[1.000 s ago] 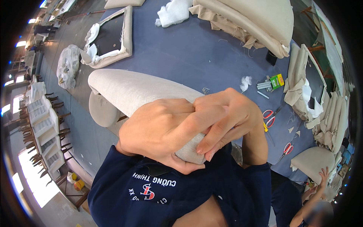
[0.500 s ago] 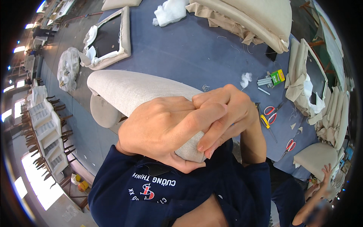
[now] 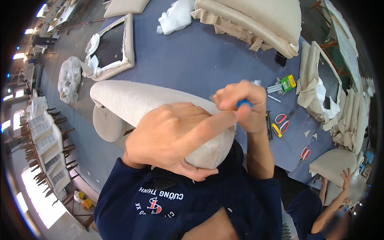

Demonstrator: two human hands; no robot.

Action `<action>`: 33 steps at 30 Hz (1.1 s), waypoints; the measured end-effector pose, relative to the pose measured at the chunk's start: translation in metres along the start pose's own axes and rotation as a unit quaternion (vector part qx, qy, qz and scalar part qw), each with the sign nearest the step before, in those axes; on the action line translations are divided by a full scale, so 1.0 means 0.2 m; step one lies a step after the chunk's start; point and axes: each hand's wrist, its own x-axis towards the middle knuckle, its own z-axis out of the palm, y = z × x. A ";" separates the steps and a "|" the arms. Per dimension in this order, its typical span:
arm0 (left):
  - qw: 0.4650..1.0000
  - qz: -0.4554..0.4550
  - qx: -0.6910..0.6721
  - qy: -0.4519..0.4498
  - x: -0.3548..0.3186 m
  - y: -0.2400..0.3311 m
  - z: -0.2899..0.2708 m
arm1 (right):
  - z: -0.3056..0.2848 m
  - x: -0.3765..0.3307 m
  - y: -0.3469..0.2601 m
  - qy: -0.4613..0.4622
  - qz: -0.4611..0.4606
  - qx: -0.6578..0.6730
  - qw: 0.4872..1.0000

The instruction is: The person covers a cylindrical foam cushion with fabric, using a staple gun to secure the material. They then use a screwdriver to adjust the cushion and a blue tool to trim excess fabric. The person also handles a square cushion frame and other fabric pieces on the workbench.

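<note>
White lettering arches around a red-and-white emblem on the dark shirt (image 3: 188, 200), upside down in this view. More print marks the green-and-yellow box (image 3: 288, 83), which lies by some grey sticks (image 3: 274, 88) on the blue counter (image 3: 172, 60). The pale pad (image 3: 124, 98) slants from the shirt front out toward the upper left. The left hand (image 3: 172, 134) clasps its near end, thumb underneath, fingers over the top, index finger stretched toward the right hand. The right hand (image 3: 245, 106) is above the pad's right edge, its fingers curled in; something blue shows among them, but I cannot tell what, or whether they pinch anything. Scissors (image 3: 284, 123) and a yellow-handled tool (image 3: 277, 130) lie near the right forearm.
</note>
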 end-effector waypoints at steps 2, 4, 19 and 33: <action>1.000 -0.001 0.009 -0.024 0.04 0.00 -0.01 | -0.04 -0.10 -0.03 0.128 0.073 -0.015 0.989; 0.999 -0.002 0.017 -0.035 0.06 -0.01 0.00 | -0.05 -0.20 -0.09 0.215 0.125 -0.022 0.968; 0.997 0.022 0.025 -0.066 0.24 -0.09 0.06 | 0.23 -0.43 -0.50 0.338 0.041 -0.476 0.811; 0.997 0.001 0.029 -0.078 0.23 -0.06 0.09 | 0.42 -0.36 -0.54 0.291 0.056 -0.408 0.864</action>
